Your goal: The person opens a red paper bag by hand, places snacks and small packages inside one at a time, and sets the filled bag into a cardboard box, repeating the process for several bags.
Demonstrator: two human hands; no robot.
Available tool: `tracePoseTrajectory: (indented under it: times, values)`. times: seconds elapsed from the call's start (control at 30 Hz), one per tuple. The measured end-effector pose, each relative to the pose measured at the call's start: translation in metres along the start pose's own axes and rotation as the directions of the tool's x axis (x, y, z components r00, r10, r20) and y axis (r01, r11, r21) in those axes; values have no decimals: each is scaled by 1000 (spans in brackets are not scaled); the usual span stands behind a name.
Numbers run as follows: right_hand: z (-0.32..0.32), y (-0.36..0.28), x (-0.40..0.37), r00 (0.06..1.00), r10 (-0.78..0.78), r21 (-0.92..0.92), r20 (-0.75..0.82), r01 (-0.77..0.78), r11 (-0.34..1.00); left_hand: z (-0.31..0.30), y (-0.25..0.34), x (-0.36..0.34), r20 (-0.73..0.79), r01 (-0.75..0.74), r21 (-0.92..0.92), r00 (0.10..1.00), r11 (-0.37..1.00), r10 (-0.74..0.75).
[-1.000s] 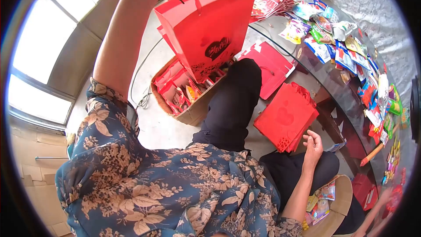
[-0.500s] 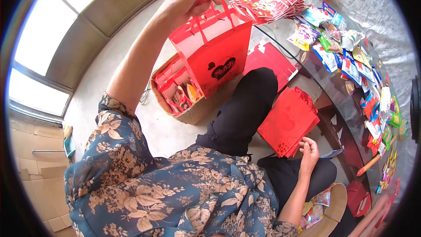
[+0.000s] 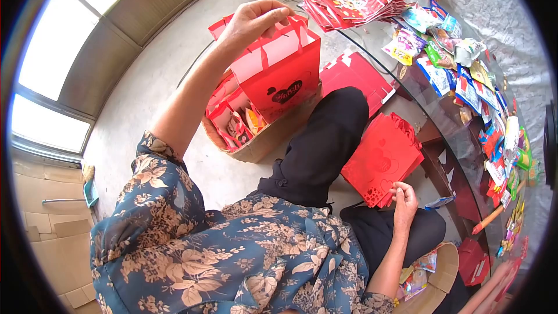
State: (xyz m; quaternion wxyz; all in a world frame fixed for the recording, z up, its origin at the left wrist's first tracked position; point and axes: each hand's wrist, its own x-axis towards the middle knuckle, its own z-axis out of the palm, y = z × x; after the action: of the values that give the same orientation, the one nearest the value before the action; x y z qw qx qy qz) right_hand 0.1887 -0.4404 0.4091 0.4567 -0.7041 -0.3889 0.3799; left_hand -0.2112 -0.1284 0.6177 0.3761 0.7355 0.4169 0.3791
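Note:
My left hand (image 3: 261, 20) is closed on the ribbon handle of a red paper gift bag (image 3: 282, 72) with a dark heart print. The bag stands upright in a cardboard box (image 3: 256, 154), among other red bags with snack packets in them. My right hand (image 3: 405, 200) is beside my bent knee, fingers loosely curved and apart. Its fingertips are right at the lower corner of a stack of flat red gift bags (image 3: 383, 160).
A glass table (image 3: 427, 102) on the right carries piled snack packets (image 3: 465, 87) and a stack of patterned red bags (image 3: 357, 3). Red card (image 3: 357, 81) lies below it. Another cardboard box (image 3: 444, 273) with packets is by my right leg. Another person's arm (image 3: 494, 291) shows at lower right.
My left hand has come down with the gift bag, which now sits lower and farther left in the box. The right hand has shifted slightly left at the stack's corner.

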Motion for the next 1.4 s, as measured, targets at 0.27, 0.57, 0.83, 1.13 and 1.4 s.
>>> tracePoseTrajectory:
  times: [0.27,0.57,0.83,1.13,1.4]
  values:
    - [4,1,0,999,12,-57,34,-10,998,10,5,-36,107,-76,641,994,764,9]
    - [9,-10,-3,999,-6,-99,45,11,995,6,-3,-60,41,-6,789,998,614,-44]
    - [8,-12,-5,998,-12,-125,56,19,992,24,-24,-65,33,-97,847,991,523,131]
    - [8,-2,-4,994,-81,-174,72,92,980,36,-27,-70,74,-164,890,973,426,220]
    - [12,-10,-8,993,-85,-191,85,100,976,48,-26,-66,148,-249,914,939,319,309]
